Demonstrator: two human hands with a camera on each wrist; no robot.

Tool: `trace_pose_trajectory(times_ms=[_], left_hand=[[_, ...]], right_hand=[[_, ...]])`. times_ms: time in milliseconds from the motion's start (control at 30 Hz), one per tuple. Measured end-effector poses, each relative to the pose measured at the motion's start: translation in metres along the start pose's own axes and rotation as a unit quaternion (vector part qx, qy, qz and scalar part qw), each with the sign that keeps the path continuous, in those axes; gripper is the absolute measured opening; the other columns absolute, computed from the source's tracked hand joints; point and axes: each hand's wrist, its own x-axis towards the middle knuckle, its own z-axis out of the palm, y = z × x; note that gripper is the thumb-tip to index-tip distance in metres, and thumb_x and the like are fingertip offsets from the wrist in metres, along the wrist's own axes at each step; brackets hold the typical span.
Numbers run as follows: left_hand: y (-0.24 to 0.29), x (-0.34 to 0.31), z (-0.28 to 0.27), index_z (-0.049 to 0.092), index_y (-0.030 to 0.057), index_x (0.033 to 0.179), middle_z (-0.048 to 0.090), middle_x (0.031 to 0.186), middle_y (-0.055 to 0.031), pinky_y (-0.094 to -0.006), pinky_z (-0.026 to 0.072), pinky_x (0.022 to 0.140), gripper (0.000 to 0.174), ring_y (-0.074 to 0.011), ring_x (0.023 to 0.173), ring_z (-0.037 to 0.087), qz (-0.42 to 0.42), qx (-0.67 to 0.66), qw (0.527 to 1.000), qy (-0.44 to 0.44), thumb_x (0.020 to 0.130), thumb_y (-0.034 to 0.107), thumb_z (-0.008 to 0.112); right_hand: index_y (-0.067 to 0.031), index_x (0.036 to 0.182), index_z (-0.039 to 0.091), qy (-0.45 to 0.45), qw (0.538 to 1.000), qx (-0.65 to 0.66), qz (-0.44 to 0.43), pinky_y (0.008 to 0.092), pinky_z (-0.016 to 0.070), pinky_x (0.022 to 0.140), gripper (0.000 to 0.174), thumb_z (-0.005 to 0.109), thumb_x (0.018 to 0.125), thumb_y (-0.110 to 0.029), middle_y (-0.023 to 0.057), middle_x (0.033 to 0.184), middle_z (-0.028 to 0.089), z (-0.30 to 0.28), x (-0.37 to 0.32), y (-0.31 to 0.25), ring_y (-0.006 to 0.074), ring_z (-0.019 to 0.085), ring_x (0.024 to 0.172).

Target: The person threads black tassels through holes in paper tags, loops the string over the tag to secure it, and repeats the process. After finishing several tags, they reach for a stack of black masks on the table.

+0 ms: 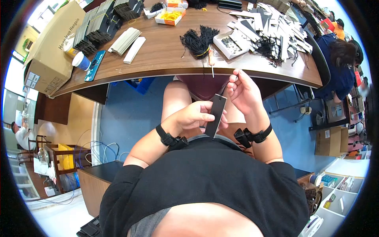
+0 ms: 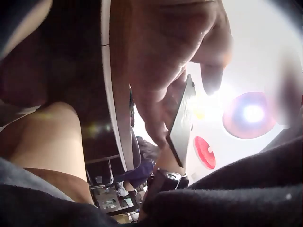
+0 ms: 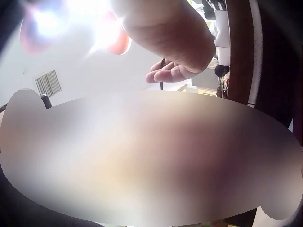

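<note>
My left hand (image 1: 199, 114) grips a flat black tag (image 1: 216, 114) with a small hole near its upper end, held tilted over the lap. In the left wrist view the tag (image 2: 182, 125) shows nearly edge-on between the fingers. Raised at the table's front edge, my right hand (image 1: 245, 93) pinches a thin black cord (image 3: 162, 86), seen hanging below its fingertips in the right wrist view. Ahead on the table lie a bundle of black cords (image 1: 199, 41) and an awl (image 1: 211, 59) with an orange handle, its tip over the edge.
A white box of small parts (image 1: 233, 49) stands beside a heap of white and black tags (image 1: 272, 31). Further left are pale strips (image 1: 134, 50), stacked black tags (image 1: 92, 29), a paper cup (image 1: 81, 61) and a large carton (image 1: 51, 49). An orange-white box (image 1: 170, 17) holds yellow bands.
</note>
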Motion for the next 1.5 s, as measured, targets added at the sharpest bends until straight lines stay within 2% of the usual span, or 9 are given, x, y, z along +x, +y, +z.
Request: trace_pose_trajectory(times_ms=[233,333,433,533,700,933,1200,1267,1500], left_hand=[[-0.004,0.002,-0.003,0.052,0.0019,0.117,0.061,0.090,-0.0094,-0.0310,0.0476,0.069,0.036,-0.0169,0.071,0.058,0.061,0.290,0.946,0.129,0.094,0.030,0.050],[0.011,0.002,0.006,0.057,0.0029,0.103,0.059,0.088,-0.0151,-0.0387,0.0472,0.072,0.030,-0.0302,0.083,0.059,0.174,0.735,0.616,0.225,0.085,0.027,0.059],[0.021,-0.007,-0.011,0.059,0.0052,0.097,0.059,0.082,-0.0136,-0.0418,0.0466,0.067,0.029,-0.0337,0.078,0.058,0.126,0.776,0.582,0.208,0.077,0.025,0.065],[0.025,-0.012,-0.009,0.059,0.0073,0.092,0.059,0.076,-0.0116,-0.0407,0.0474,0.065,0.027,-0.0309,0.072,0.058,0.083,0.818,0.538,0.187,0.070,0.022,0.067],[0.046,-0.008,0.011,0.057,0.0078,0.106,0.055,0.088,-0.0084,-0.0374,0.0480,0.067,0.045,-0.0262,0.082,0.055,0.165,0.836,0.502,0.150,0.068,0.028,0.072],[0.125,-0.051,-0.023,0.060,0.0032,0.104,0.055,0.106,-0.0144,-0.0389,0.0405,0.089,0.034,-0.0321,0.101,0.051,0.264,0.742,0.417,0.454,0.075,0.021,0.066],[0.163,-0.103,-0.122,0.064,0.0024,0.091,0.058,0.097,-0.0164,-0.0436,0.0473,0.081,0.025,-0.0339,0.093,0.054,0.004,0.721,0.263,0.641,0.077,0.022,0.068],[0.162,-0.103,-0.122,0.065,0.0019,0.087,0.058,0.098,-0.0172,-0.0440,0.0473,0.080,0.024,-0.0344,0.093,0.055,-0.005,0.728,0.278,0.627,0.076,0.023,0.069],[0.183,-0.105,-0.113,0.067,0.0010,0.085,0.061,0.097,-0.0203,-0.0457,0.0486,0.076,0.025,-0.0377,0.092,0.059,-0.086,0.775,0.310,0.545,0.078,0.025,0.066]], right_hand=[[-0.0041,0.095,0.058,0.011,0.998,-0.032,-0.050,0.0239,0.0459,0.056,0.019,0.049,0.095,-0.021,0.0045,0.074,0.060,-0.010,0.000,-0.021,0.0134,0.054,0.060],[-0.0018,0.096,0.059,0.026,0.992,-0.098,-0.071,0.0218,0.0378,0.047,0.018,0.049,0.094,-0.017,0.0029,0.063,0.054,-0.017,-0.008,-0.030,0.0116,0.047,0.052],[-0.0015,0.095,0.063,0.042,0.940,-0.319,-0.115,0.0175,0.0281,0.041,0.017,0.056,0.089,-0.016,0.0014,0.062,0.054,-0.013,-0.018,-0.023,0.0054,0.038,0.043],[0.0017,0.102,0.064,-0.067,0.750,-0.654,-0.069,0.0265,0.0472,0.078,0.029,0.064,0.084,-0.022,0.0074,0.087,0.067,-0.004,-0.023,-0.006,0.0125,0.059,0.083],[0.0028,0.096,0.065,-0.107,0.791,-0.583,0.154,0.0261,0.0466,0.071,0.030,0.066,0.083,-0.024,0.0082,0.085,0.067,-0.005,-0.018,0.000,0.0108,0.058,0.077],[-0.0026,0.092,0.058,0.191,0.848,-0.467,-0.165,0.0202,0.0342,0.044,0.030,0.070,0.077,-0.027,-0.0021,0.064,0.048,-0.012,0.042,-0.140,0.0070,0.044,0.052],[-0.0034,0.123,0.050,0.215,0.391,-0.780,-0.438,0.0274,0.0476,0.074,0.047,0.065,0.081,-0.019,0.0161,0.130,0.038,-0.049,0.080,-0.142,0.0181,0.050,0.093],[-0.0080,0.121,0.052,0.157,0.574,-0.717,-0.364,0.0269,0.0474,0.074,0.043,0.065,0.081,-0.014,0.0114,0.126,0.043,-0.022,0.058,-0.095,0.0168,0.051,0.093],[-0.0031,0.108,0.060,0.074,0.723,-0.591,-0.351,0.0226,0.0459,0.072,0.026,0.058,0.082,-0.001,0.0080,0.118,0.052,-0.001,0.023,-0.015,0.0111,0.052,0.088]])
